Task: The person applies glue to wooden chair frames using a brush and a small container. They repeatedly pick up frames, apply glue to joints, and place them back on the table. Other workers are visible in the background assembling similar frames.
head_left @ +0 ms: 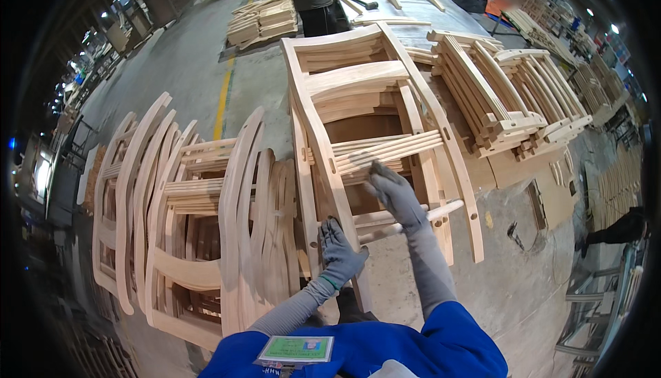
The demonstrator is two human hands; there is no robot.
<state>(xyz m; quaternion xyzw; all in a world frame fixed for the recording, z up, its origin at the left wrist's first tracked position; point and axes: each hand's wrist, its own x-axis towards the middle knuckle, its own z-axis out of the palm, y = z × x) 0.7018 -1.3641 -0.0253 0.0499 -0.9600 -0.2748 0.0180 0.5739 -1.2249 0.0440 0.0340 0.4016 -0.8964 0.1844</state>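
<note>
A pale wooden chair-back frame [335,171] lies on top of a stack of similar frames, leaning away from me. It has curved side rails, broad curved slats in its upper half and a cluster of thin slats [389,154] across its middle. My left hand [339,254], in a grey glove, is closed around the lower part of the left rail. My right hand [398,201], gloved too, is over the opening just below the thin slats. Its fingers are smeared by motion, so whether they touch the slats is unclear. Two round rungs [413,221] cross the frame below that hand.
More curved chair frames [189,268] stand packed together on the left. Stacked wooden frames [482,96] lie at the right on cardboard [520,168]. Further off are a plank pile [261,20], a worktable [406,16] with a hammer [363,3], and a person in dark clothes [317,6].
</note>
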